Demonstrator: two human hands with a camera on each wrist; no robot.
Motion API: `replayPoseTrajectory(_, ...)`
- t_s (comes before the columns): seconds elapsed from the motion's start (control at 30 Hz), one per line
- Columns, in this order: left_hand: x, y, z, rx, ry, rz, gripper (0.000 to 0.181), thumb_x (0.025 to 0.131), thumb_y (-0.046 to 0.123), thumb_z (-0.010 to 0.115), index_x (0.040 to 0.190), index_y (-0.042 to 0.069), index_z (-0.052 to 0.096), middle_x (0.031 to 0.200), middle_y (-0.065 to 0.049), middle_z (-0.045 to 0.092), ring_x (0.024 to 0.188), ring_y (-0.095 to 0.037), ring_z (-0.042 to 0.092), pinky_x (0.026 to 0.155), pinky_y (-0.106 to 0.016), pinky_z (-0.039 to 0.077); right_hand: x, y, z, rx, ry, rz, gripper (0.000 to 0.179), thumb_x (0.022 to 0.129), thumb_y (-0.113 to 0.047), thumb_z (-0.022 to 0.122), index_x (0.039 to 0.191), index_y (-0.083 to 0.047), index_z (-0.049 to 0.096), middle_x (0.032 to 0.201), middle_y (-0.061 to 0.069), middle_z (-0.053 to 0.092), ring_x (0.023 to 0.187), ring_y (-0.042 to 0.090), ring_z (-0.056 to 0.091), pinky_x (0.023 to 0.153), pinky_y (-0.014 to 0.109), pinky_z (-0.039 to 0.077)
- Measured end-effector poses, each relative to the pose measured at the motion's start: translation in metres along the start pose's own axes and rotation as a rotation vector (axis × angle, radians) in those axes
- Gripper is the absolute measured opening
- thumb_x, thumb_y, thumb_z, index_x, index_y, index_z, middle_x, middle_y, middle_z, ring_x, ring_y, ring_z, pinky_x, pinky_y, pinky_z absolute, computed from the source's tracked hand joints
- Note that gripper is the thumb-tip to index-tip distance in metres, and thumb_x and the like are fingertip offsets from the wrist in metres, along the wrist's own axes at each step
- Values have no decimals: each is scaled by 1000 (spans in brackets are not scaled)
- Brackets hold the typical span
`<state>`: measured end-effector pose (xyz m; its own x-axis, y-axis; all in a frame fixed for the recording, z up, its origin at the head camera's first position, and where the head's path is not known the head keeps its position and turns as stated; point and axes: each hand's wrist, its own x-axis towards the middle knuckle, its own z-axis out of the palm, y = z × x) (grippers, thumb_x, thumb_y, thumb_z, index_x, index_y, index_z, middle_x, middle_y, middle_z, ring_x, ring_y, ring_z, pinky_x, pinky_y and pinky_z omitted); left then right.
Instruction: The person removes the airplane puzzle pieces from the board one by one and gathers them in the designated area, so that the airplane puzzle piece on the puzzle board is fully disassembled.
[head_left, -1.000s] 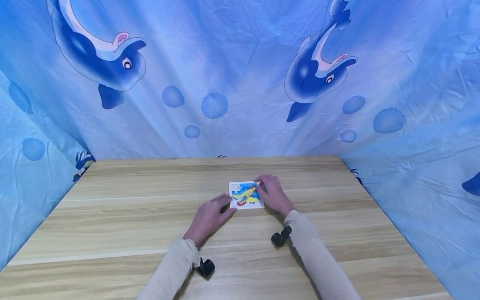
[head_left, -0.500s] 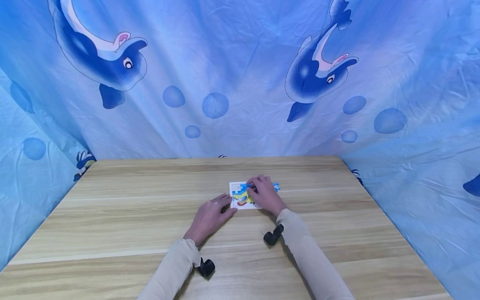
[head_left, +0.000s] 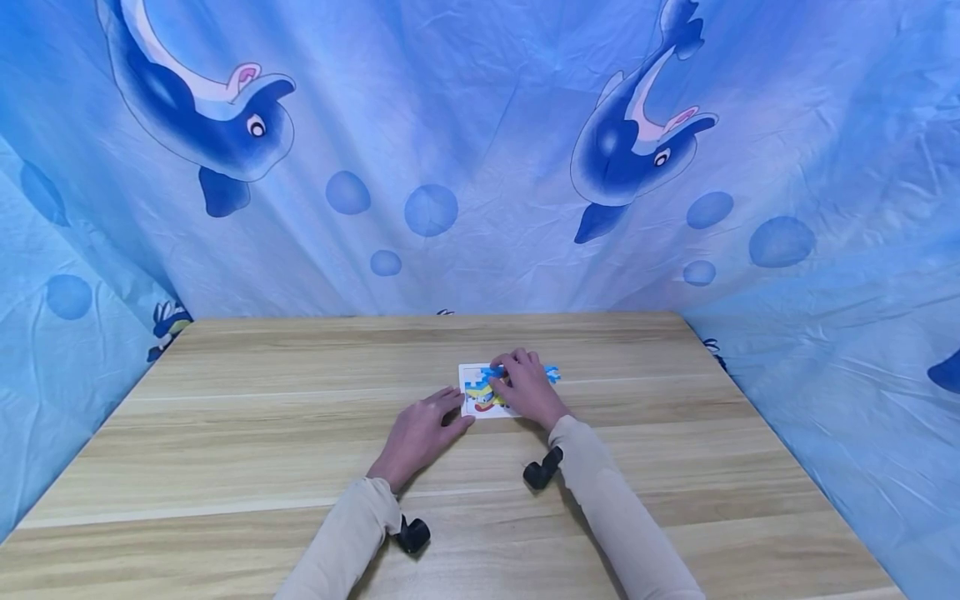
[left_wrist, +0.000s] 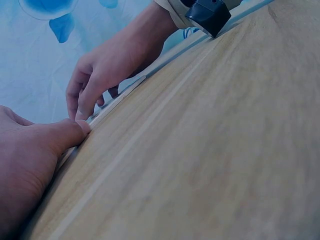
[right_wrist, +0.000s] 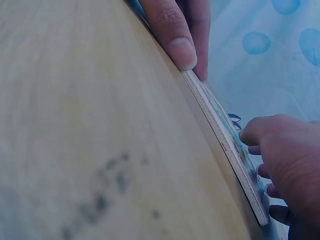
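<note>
A small jigsaw puzzle (head_left: 482, 400) of a yellow airplane on blue lies in a white-framed tray (head_left: 462, 368). Its upper left slot shows white, without a picture piece. My left hand (head_left: 422, 432) holds the tray's near left corner, fingers on the left side and thumb at the front edge. Over the puzzle's right half is my right hand (head_left: 525, 387), fingers bent, thumb and index finger down on the picture. Whether a piece is between them is hidden. Blue-and-white puzzle pieces (head_left: 552, 374) show just beyond the right hand. In the right wrist view the tray's edge (right_wrist: 227, 145) appears thin and flat.
The wood-grain table (head_left: 300, 467) stretches wide around the puzzle. Behind and beside it hangs a blue curtain (head_left: 480, 125) with dolphins and bubbles. Black wrist cameras (head_left: 412, 535) sit close above the tabletop.
My right hand has moved left from the tray's right edge onto the middle of the puzzle, uncovering blue pieces on the right. My left hand has stayed at the corner.
</note>
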<state>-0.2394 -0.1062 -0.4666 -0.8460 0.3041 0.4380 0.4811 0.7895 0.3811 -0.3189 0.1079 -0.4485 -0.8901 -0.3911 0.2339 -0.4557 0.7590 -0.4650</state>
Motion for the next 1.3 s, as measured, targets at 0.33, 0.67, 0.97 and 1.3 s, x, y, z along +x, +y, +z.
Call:
replayPoseTrajectory(0.33,0,1,-2,-6,-15,-14,47,95,38,75,129,4,72,133,-17,67,122,-36,65,98,-50,54,3,-1,2,-32,-12,13,27,104,-29,66,126,-14,65,122,11,55,110,30,44,93,46,43)
replayPoseTrajectory(0.67,0,0,-1,17,-3,13,46,95,35,76,127,3,73,131,-18,68,119,-36,67,95,-50,56,5,-2,4,-32,-12,7,27,103,-31,66,123,-13,64,121,14,54,111,33,43,93,48,41)
replayPoseTrajectory(0.97,1,1,-2,8,-19,-6,47,96,37,75,129,4,72,133,-17,67,122,-35,65,97,-50,55,6,-2,5,-10,-7,13,25,102,-31,66,120,-13,64,120,14,53,112,35,43,93,49,40)
replayPoseTrajectory(1.3,1,1,-3,0,-5,9,46,95,36,77,127,4,73,131,-18,68,120,-36,66,96,-50,56,6,-1,6,-7,-5,4,24,103,-31,65,119,-13,63,120,15,53,113,35,42,94,49,40)
